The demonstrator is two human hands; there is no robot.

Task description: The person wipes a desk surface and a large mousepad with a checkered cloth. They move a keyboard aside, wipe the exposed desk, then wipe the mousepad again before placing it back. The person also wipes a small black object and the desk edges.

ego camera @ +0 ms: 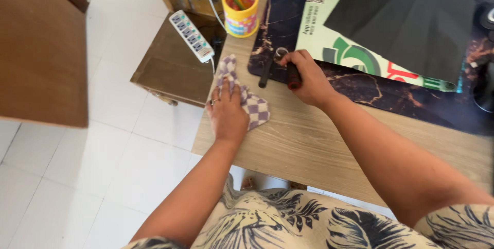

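- A flat printed sheet (pixel 329 43), maybe a poster or a flat package, lies on the dark marble-pattern desk mat (pixel 360 87) at the far side of the wooden desk. It is pale green, with a dark green round design, red and white shapes near its lower edge, and a small black-and-white square code in its upper left corner.
- A black sheet (pixel 411 20) covers most of its right part.
- The yellow pen cup (pixel 241 9), left of the mat, has a band of small coloured squares around its lower part.
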